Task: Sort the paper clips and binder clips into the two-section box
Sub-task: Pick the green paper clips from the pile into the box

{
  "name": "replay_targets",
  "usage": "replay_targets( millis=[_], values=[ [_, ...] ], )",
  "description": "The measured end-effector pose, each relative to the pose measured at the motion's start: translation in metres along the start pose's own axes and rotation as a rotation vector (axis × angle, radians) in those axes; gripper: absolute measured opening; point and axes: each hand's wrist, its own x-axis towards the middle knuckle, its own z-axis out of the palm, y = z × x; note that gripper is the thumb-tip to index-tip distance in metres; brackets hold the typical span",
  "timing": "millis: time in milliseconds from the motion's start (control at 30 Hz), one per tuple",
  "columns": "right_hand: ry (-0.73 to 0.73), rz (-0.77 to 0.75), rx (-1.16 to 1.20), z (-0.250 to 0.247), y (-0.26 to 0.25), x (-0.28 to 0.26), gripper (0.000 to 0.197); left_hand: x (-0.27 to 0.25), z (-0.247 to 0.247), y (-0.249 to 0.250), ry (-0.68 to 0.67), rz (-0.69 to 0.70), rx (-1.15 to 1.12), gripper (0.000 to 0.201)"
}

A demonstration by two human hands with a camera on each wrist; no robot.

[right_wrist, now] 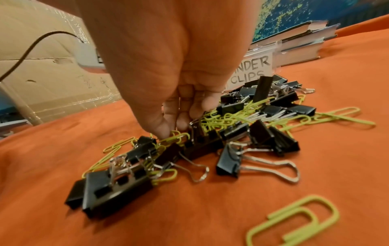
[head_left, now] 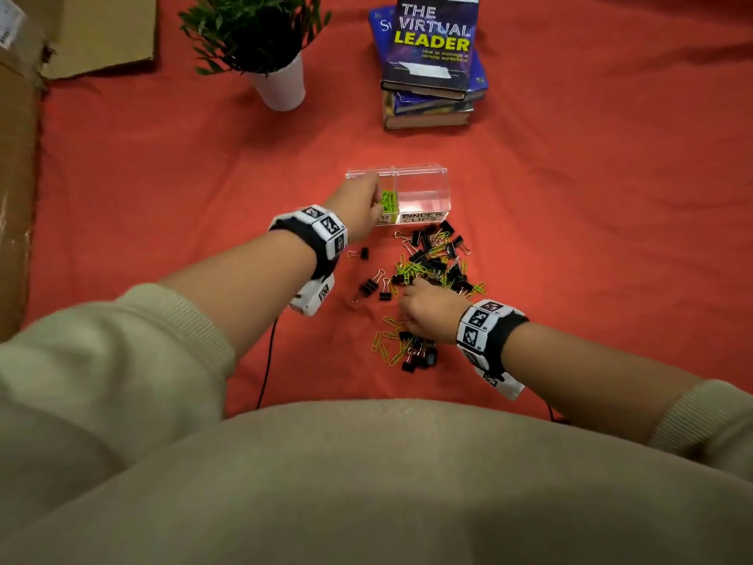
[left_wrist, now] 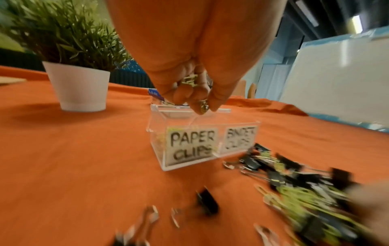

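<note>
A clear two-section box (head_left: 421, 170) stands on the orange cloth, labelled PAPER CLIPS (left_wrist: 191, 146) on the left and BINDER CLIPS on the right. Green paper clips (head_left: 385, 199) lie in the left section; the right one looks bare. My left hand (head_left: 371, 205) hovers over the left section, its curled fingers pinching a few paper clips (left_wrist: 189, 81). In front of the box lies a mixed pile of black binder clips and green paper clips (head_left: 436, 263). My right hand (head_left: 407, 316) is down in the near part of the pile, fingertips (right_wrist: 162, 129) closing on a green paper clip (right_wrist: 179, 134).
A potted plant in a white pot (head_left: 281, 83) and a stack of books (head_left: 432, 67) stand behind the box. Cardboard (head_left: 16, 177) lines the left edge. A black cable (head_left: 267, 360) runs from the left wrist. A single paper clip (right_wrist: 294, 221) lies apart, nearest me.
</note>
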Motion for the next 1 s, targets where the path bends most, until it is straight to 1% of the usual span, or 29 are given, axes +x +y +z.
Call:
replay_targets(
  millis=[67, 133, 200, 233, 267, 333, 367, 400, 433, 467, 533, 600, 667, 733, 867, 1000],
  values=[
    [0.03, 0.037, 0.132, -0.003, 0.0, -0.001, 0.017, 0.017, -0.001, 0.0, -0.007, -0.02, 0.051, 0.014],
    [0.078, 0.12, 0.365, -0.008, 0.003, -0.003, 0.012, 0.025, 0.001, 0.0, -0.028, -0.016, 0.108, 0.02],
    [0.095, 0.195, 0.541, -0.014, 0.008, -0.004, 0.019, 0.023, 0.004, 0.001, -0.033, 0.038, 0.163, 0.026],
    [0.089, 0.227, 0.602, -0.017, 0.011, -0.005, 0.022, 0.018, 0.005, 0.002, -0.011, 0.076, 0.195, 0.028],
    [0.082, 0.253, 0.669, -0.019, 0.013, -0.005, 0.023, 0.01, 0.006, 0.004, 0.028, 0.107, 0.225, 0.027],
    [0.058, 0.321, 0.859, -0.022, 0.017, -0.004, 0.025, -0.011, 0.012, 0.008, 0.096, 0.137, 0.232, 0.02],
    [0.05, 0.346, 0.946, -0.023, 0.018, -0.003, 0.028, -0.025, 0.017, 0.01, 0.088, 0.136, 0.211, 0.015],
    [0.044, 0.355, 0.99, -0.023, 0.019, -0.004, 0.029, -0.039, 0.023, 0.01, 0.043, 0.124, 0.188, 0.011],
    [0.036, 0.347, 0.977, -0.023, 0.019, -0.005, 0.028, -0.054, 0.029, 0.011, -0.037, 0.095, 0.175, 0.01],
    [0.02, 0.327, 0.912, -0.022, 0.017, -0.007, 0.023, -0.069, 0.037, 0.01, -0.129, 0.054, 0.187, 0.01],
    [-0.029, 0.255, 0.705, -0.018, 0.01, -0.011, 0.01, -0.096, 0.052, 0.005, -0.289, -0.027, 0.257, 0.012],
    [-0.06, 0.156, 0.451, -0.009, 0.001, -0.013, 0.015, -0.115, 0.066, -0.002, -0.372, -0.066, 0.328, 0.019],
    [-0.062, 0.092, 0.265, 0.0, -0.006, -0.012, 0.023, -0.124, 0.079, -0.008, -0.389, -0.077, 0.361, 0.028],
    [-0.037, 0.102, 0.211, 0.006, -0.009, -0.012, 0.026, -0.127, 0.088, -0.012, -0.377, -0.081, 0.361, 0.031],
    [0.023, 0.16, 0.249, 0.004, -0.004, -0.01, 0.02, -0.128, 0.093, -0.015, -0.364, -0.079, 0.313, 0.025],
    [0.017, 0.261, 0.295, -0.013, 0.008, -0.005, 0.013, -0.129, 0.092, -0.016, -0.367, -0.068, 0.261, 0.018]
  ],
)
